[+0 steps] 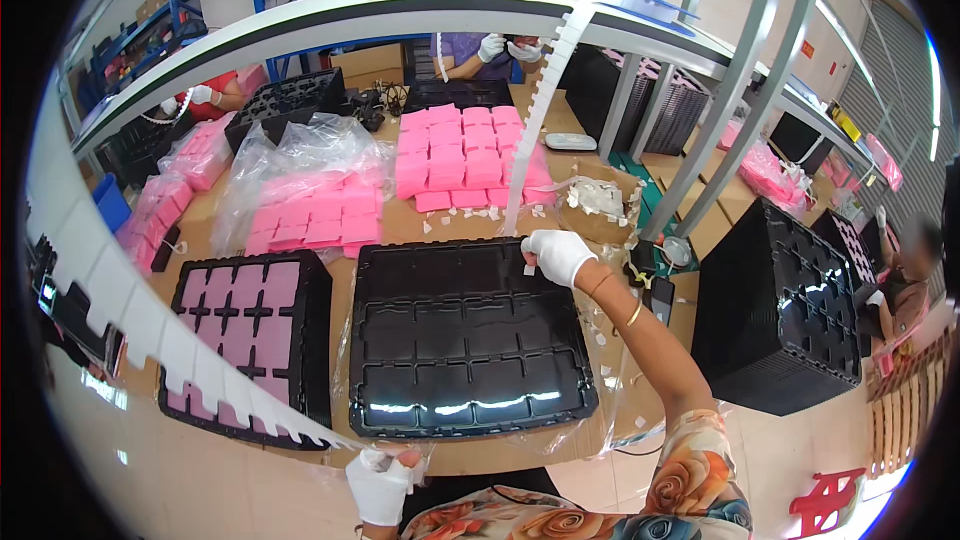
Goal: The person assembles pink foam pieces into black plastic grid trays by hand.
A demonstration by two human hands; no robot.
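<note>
My left hand (378, 488), in a white glove, is closed at the table's near edge. Its fingers pinch the end of a long white notched strip (230, 395), which curves up along the left side. My right hand (560, 255), also gloved, is closed over the far right corner of a black plastic tray (460, 340). A small white tab (528, 270) shows at its fingertips, right by the tray's rim. The shiny tray has shallow compartments and lies flat before me. Another notched white strip (535, 120) hangs from the overhead shelf down beside my right hand.
Left stands a stack of black trays with pink pads (240, 290). Pink foam sheets (460, 150), plastic film (300, 155) and a scrap-filled box (598, 202) lie behind. A tall black tray stack (780, 310) stands right. An overhead shelf (400, 20) crosses. Several people work nearby.
</note>
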